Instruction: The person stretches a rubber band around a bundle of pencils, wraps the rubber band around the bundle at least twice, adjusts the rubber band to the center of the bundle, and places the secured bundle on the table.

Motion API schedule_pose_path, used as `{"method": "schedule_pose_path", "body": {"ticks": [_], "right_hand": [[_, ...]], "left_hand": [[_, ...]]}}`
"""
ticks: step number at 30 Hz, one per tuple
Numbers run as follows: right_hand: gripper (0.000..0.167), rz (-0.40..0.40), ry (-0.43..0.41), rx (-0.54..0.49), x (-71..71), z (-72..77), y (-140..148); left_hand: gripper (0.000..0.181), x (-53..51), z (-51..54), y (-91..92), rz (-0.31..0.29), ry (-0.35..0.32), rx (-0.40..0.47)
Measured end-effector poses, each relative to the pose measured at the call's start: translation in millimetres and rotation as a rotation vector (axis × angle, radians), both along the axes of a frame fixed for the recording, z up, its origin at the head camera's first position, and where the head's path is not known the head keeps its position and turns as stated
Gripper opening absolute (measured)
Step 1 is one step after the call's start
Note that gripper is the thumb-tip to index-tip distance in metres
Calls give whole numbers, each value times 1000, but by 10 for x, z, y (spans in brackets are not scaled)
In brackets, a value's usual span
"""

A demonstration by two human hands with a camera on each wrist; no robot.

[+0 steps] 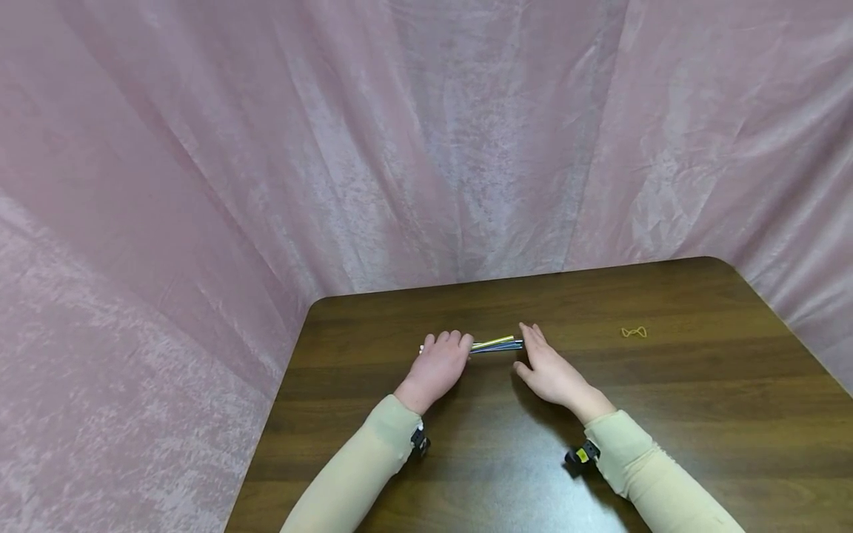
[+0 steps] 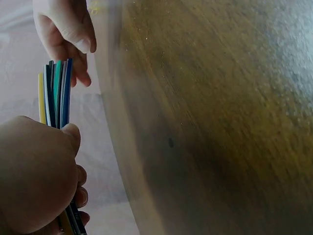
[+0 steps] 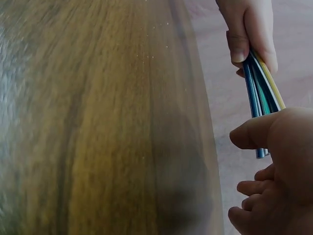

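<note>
The person's left grip (image 1: 437, 370) pinches a bundle (image 1: 496, 345) of slim coloured sticks, fingers curled round it and thumb pressed along it. The bundle lies crosswise over the far half of the brown surface (image 1: 493, 451), its longer free part pointing to three o'clock; a short pale end peeks out near nine o'clock. Whether it touches the surface cannot be told.

The right grip (image 1: 553, 371) stands at the three o'clock end, spread, thumb apart from the fingers and nothing held; whether its fingers touch the stick tips is unclear.

As far as can be judged, the gathering is done: the sticks sit together in one hand. Levelling seems unfinished, since the yellow stick (image 2: 42, 98) ends short of its neighbours and the tips fan slightly. A yellow band (image 1: 634, 332), apparently elastic, lies on the surface at two o'clock from the right grip, well apart from the bundle, and no band shows on the visible lengths, so any binding looks undone.
</note>
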State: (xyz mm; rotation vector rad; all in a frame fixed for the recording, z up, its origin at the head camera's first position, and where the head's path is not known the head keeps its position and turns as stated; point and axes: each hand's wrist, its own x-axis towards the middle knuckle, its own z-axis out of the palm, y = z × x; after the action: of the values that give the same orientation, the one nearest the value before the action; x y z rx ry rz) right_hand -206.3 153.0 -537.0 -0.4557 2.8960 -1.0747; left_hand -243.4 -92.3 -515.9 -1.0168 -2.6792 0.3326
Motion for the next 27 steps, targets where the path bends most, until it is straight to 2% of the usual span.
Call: {"method": "schedule_pose_path", "body": {"ticks": [7,9,14,16,22,27], "right_hand": [[75,23,7,-11,6,26,-70],[76,25,28,-35,-48,-123,-42],[77,1,24,-53,-54,-162,22],[75,-4,-4,-22,-7,-32,24],[68,15,-24,39,-18,-39,17],[67,8,8,61,-4,-36,-15]], "left_hand": [[11,-5,-30,65,0,-24,-15],[12,-4,-34,76,3,-47,-18],[11,-16,-44,42,28,-91,-10],[12,-27,-41,22,36,-102,-7],[15,-41,-4,23,20,-137,12],[15,-26,-4,33,5,-114,2]]}}
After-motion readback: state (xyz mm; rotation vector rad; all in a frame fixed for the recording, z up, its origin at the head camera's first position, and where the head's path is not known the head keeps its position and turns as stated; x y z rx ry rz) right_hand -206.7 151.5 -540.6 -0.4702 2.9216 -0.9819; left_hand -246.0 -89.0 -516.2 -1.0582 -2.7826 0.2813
